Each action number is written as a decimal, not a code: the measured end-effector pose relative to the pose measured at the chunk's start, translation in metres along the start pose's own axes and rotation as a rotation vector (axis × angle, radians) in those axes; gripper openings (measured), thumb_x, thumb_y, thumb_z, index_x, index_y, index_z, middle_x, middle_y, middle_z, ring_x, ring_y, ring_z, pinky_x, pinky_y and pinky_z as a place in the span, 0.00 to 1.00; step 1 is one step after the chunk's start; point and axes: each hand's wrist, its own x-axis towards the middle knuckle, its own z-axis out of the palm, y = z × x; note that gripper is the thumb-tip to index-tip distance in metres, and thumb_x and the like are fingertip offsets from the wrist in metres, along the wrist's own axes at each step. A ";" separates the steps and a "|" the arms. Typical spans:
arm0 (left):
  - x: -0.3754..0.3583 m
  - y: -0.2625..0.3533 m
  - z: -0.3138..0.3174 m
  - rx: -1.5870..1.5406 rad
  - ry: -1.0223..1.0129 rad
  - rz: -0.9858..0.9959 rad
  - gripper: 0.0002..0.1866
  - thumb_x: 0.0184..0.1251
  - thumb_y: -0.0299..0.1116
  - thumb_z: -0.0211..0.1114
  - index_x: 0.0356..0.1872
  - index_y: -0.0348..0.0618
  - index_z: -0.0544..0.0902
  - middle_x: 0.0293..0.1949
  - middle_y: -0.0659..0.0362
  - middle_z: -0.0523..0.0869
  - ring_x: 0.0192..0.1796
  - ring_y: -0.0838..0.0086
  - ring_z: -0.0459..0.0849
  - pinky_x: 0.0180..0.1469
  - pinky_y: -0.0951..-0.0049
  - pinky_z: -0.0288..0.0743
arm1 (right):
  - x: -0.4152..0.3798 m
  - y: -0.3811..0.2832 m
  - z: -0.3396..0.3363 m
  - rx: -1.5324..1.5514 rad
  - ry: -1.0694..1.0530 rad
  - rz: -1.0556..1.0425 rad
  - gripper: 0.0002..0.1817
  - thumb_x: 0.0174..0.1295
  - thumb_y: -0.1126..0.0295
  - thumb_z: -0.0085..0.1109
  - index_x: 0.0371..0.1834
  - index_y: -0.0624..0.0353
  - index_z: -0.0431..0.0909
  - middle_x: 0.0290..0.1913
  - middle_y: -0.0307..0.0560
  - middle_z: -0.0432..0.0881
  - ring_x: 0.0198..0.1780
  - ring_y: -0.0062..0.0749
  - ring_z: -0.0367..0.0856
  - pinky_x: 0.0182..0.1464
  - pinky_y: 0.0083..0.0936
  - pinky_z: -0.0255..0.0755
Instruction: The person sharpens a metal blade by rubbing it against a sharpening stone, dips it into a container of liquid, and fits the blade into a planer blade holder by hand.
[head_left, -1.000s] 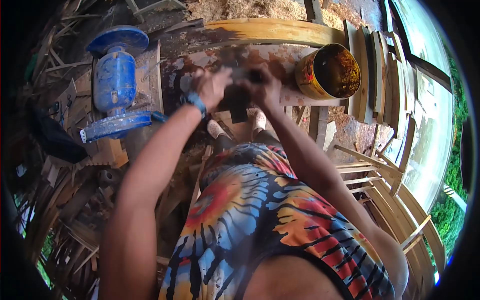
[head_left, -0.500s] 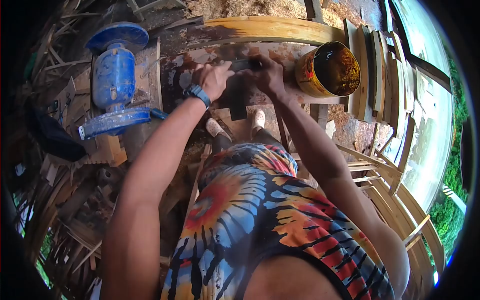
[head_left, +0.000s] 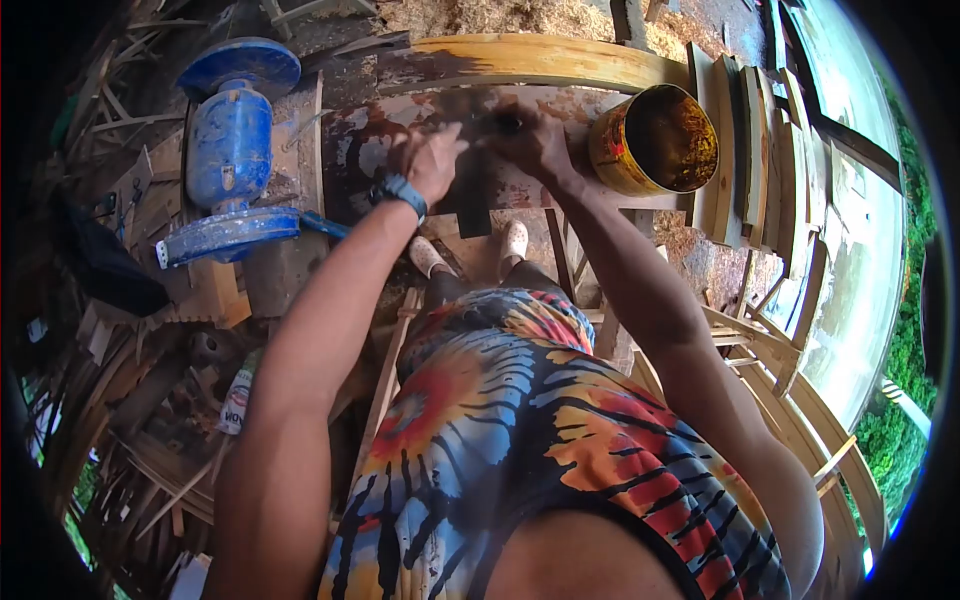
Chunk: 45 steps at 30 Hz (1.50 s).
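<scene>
A dark object (head_left: pixel 508 122) is pinched in the fingers of the right hand (head_left: pixel 534 146), above the stained bench (head_left: pixel 565 105); its shape is blurred. The left hand (head_left: pixel 428 162) is held just beside it, with fingers loosely spread; whether the object is touched by them cannot be told. A watch (head_left: pixel 402 194) is worn on the left wrist. Below the hands, a dark flat piece (head_left: pixel 474 215) is seen jutting past the near edge of the bench. To the right of the hands, a yellow bucket (head_left: pixel 610 152), stained inside, is set on the bench, near a row of stacked planks (head_left: pixel 728 150). A partly darkened wooden beam (head_left: pixel 560 60) is laid along the far side. A blue machine (head_left: pixel 228 150) is placed well to the left.
</scene>
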 end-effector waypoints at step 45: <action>-0.074 -0.005 0.011 -0.084 0.146 0.070 0.19 0.69 0.51 0.66 0.52 0.51 0.89 0.43 0.53 0.92 0.40 0.53 0.86 0.54 0.58 0.71 | -0.083 -0.001 0.012 -0.300 0.005 -0.089 0.27 0.51 0.48 0.79 0.51 0.47 0.86 0.47 0.49 0.88 0.48 0.48 0.87 0.46 0.41 0.80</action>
